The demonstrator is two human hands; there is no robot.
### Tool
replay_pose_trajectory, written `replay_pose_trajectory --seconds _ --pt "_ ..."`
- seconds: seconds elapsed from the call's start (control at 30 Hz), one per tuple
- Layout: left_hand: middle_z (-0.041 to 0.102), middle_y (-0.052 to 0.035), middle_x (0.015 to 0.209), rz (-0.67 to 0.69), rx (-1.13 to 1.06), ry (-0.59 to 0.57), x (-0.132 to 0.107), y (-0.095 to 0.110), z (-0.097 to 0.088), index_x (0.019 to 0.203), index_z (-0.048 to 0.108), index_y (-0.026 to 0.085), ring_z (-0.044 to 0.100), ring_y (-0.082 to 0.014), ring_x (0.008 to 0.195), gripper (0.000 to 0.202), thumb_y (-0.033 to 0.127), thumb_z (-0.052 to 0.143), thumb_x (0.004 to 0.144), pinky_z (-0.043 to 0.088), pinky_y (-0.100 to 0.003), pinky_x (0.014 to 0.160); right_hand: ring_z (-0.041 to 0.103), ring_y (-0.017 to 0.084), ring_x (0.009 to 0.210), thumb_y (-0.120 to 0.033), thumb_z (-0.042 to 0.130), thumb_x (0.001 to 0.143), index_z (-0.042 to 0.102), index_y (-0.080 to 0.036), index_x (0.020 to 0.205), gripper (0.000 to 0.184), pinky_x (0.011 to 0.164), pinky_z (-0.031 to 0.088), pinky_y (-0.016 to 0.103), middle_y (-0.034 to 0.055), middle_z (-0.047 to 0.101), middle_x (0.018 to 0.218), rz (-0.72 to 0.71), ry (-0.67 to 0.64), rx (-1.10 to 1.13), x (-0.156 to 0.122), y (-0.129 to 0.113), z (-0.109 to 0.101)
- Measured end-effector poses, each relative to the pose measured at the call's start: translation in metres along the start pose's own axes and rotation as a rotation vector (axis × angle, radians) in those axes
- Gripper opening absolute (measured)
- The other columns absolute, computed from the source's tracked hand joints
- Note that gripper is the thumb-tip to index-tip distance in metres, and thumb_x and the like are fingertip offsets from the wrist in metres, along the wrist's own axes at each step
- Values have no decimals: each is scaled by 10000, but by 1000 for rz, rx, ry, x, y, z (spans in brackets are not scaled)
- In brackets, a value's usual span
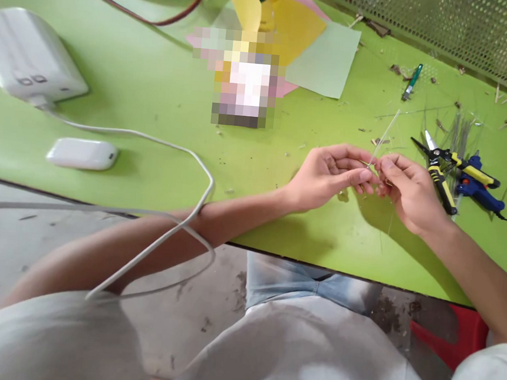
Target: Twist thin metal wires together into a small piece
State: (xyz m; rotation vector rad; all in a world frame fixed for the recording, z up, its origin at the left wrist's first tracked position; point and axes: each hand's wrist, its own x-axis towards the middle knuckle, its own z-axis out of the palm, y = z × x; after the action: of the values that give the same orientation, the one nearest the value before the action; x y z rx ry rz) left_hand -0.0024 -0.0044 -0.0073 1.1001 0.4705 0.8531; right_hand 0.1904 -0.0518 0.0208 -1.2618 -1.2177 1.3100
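My left hand [332,174] and my right hand [407,188] meet above the green table [156,87], fingertips touching. Both pinch a thin pale strip [385,133] that rises from the fingers toward the upper right. The left thumb and forefinger are pressed together at its lower end, and the right fingers curl round it from the other side. Just right of my right hand lie yellow-handled snips [442,168] and a blue tool [478,186].
A bundle of thin wires [460,128] lies behind the snips. Coloured paper sheets [322,57] sit at the back, a small green-handled tool [411,81] beside them. A white box [25,55], its cable [193,167] and a white oblong device [81,153] are at left. A perforated screen [449,24] borders the back right.
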Motion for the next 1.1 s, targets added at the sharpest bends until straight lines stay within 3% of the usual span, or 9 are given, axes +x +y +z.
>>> replay_pose_trajectory --seconds 0.2,0.43,0.73,0.97,1.1 --pt "794 -72 791 -195 -93 -73 2 6 -3 953 727 98 745 -141 632 536 526 993 769 574 -241 596 528 115 674 -692 779 935 629 -232 914 484 619 498 252 -32 570 809 -108 3 -94 -1 2 0" --pt "794 -86 811 -247 -195 -132 1 8 -5 941 813 104 726 -149 635 404 484 922 857 597 -258 593 548 120 662 -716 760 937 652 -235 951 493 619 499 266 -26 614 803 -152 19 -189 -4 1 2" --pt "774 -40 751 -291 -328 -171 0 9 -4 860 827 122 718 -99 613 359 428 999 786 606 -180 593 550 120 629 -699 772 938 699 -238 955 467 576 472 272 -25 644 764 -191 56 -221 -9 -6 8" --pt "760 -12 689 -329 -335 -176 -2 15 -2 793 837 140 695 -87 563 379 435 1053 689 601 -165 559 652 140 730 -537 784 993 734 -243 951 301 665 527 295 3 728 844 -331 67 -273 -16 -10 12" --pt "756 -15 672 -281 -294 -143 -5 17 1 778 845 133 689 -95 550 401 459 1055 673 610 -186 561 553 122 603 -343 773 1007 748 -250 880 159 546 422 296 -13 696 756 -557 191 -503 -21 -15 14"
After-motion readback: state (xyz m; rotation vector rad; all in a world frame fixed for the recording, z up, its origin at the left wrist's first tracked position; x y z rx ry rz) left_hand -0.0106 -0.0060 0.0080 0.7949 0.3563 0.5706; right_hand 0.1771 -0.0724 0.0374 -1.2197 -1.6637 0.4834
